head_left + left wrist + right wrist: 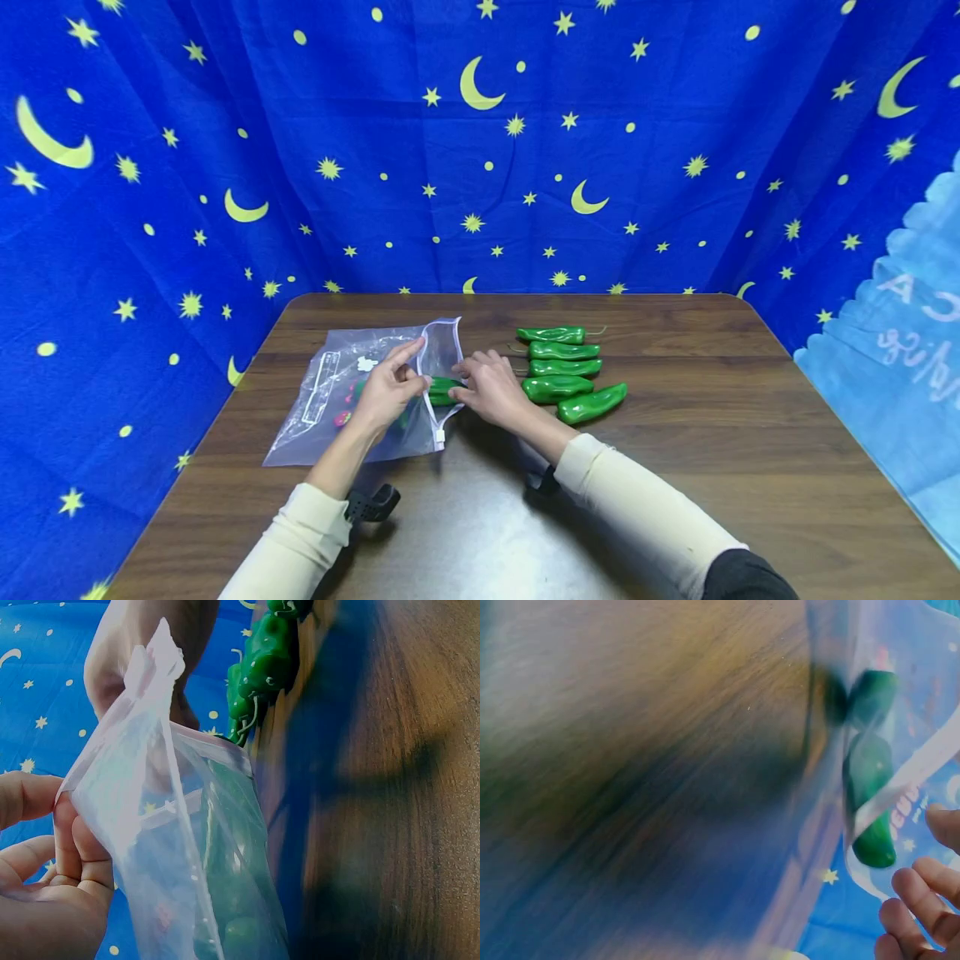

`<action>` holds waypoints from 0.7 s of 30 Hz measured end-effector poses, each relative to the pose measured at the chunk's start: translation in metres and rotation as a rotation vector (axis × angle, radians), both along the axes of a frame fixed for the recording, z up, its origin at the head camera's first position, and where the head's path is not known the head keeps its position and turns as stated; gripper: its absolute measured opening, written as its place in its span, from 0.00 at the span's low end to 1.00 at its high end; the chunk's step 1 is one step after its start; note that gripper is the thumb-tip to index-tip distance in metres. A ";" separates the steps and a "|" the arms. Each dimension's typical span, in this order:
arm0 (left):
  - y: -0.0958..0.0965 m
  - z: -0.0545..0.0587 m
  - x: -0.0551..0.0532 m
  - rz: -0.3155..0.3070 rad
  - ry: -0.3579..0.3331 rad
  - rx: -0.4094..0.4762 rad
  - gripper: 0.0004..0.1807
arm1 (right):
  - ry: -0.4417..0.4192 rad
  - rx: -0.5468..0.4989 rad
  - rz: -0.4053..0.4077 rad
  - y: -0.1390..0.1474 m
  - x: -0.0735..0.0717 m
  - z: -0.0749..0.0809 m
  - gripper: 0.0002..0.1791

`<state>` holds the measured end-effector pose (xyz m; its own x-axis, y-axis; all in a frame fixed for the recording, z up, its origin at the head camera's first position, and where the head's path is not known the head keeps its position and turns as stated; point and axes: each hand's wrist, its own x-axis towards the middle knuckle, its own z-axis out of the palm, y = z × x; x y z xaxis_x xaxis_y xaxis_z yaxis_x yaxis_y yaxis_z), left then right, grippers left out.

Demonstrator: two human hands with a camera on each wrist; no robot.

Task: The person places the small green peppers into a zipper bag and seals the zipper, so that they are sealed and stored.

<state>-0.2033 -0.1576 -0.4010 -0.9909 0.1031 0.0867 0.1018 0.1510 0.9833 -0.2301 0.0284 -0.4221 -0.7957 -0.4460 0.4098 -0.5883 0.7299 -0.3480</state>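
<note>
Cream sleeves (288,542) reached in from the near edge, one per arm, a black wrist device (372,504) strapped by the left cuff. Between the arms, left of centre, a clear zip bag (318,433) lay on the counter, mouth facing right and held apart, white slider (440,438) at the near end of the zip. One green pepper (444,392) sat at the bag's mouth, partly inside; right wrist view showed a second green piece (874,697) deeper behind the plastic.

Left grip (386,392) was pinching the bag's rim between thumb and fingers. Right grip (491,387) was released, fingers loosely bent, just beside the pepper at the mouth; contact could not be told.

Just right of that: a row of five green peppers (564,367), stacked near to far, the nearest one (592,403) angled and set farther right. Brown wood-grain counter (705,467) ran under everything. Blue curtain (420,208), yellow moons and stars, hung at far side and left; pale blue cloth (900,333) with white lettering at right.
</note>
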 end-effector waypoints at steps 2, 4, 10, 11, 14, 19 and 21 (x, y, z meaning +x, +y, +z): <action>-0.001 0.000 0.000 0.003 0.002 -0.008 0.37 | -0.011 -0.023 0.005 0.006 0.002 0.001 0.18; -0.001 0.000 0.001 0.004 0.003 -0.015 0.37 | -0.017 -0.042 0.008 0.012 0.004 0.001 0.18; -0.001 0.000 0.002 0.008 0.003 -0.023 0.38 | -0.007 -0.090 0.003 0.031 0.011 0.002 0.17; -0.001 0.000 0.002 0.006 0.005 -0.021 0.37 | -0.003 -0.096 -0.001 0.035 0.013 0.002 0.17; -0.001 0.000 0.001 0.005 0.010 -0.019 0.37 | -0.004 -0.109 -0.020 0.045 0.017 0.002 0.17; 0.000 0.000 0.002 0.012 0.013 -0.038 0.37 | -0.034 -0.122 -0.038 0.062 0.022 0.003 0.18; -0.001 0.000 0.002 0.015 0.012 -0.045 0.38 | -0.055 -0.128 -0.048 0.068 0.025 0.004 0.19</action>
